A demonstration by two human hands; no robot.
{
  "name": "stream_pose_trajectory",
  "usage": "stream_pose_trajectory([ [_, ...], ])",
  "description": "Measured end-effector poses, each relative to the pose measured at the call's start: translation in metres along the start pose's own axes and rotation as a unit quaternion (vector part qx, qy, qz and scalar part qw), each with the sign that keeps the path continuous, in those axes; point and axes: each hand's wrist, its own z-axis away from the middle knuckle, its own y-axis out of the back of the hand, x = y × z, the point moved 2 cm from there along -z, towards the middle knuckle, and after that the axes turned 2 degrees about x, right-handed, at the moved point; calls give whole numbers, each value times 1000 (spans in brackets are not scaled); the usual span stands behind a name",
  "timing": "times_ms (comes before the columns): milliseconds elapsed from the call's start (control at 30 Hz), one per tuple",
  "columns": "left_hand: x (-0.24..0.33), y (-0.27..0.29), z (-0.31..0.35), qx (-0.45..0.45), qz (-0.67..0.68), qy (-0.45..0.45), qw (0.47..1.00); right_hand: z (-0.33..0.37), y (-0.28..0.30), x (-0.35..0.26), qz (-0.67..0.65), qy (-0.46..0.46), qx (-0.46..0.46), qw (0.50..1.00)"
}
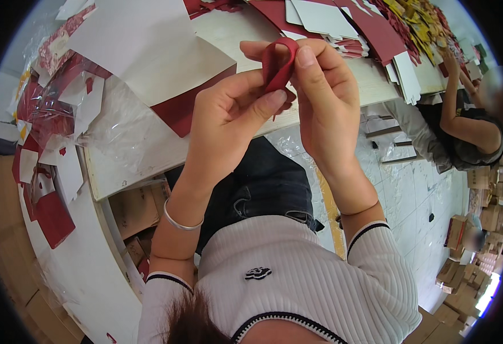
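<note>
A dark red ribbon (284, 74) is bent into a loop in front of me, above the table's near edge. My left hand (223, 123) pinches its lower part between thumb and fingers. With thumb and fingertips, my right hand (331, 106) grips the top right of the loop. Where the ribbon's ends lie is partly hidden by my fingers. Left of my hands rests a large white paper piece (148, 49) with a dark red side (191, 106), on the table.
Clear plastic wrapping and red and white paper pieces (88, 106) lie at the left. Stacked white and red cards (320, 20) are at the far right of the table (372, 80). Another person (472, 129) works at the right, beside a pile of yellow and red items (415, 23). Cardboard boxes (463, 286) stand beyond.
</note>
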Motion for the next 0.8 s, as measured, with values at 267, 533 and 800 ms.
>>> stream_pose_trajectory([
  [267,5,5,1,70,-186,-80,977,1,1,5,44,101,12,994],
  [533,18,8,8,7,-422,-253,871,2,2,-44,535,358,-156,750],
  [800,36,8,23,-151,-475,-167,851,0,13,-38,425,94,-352,829],
])
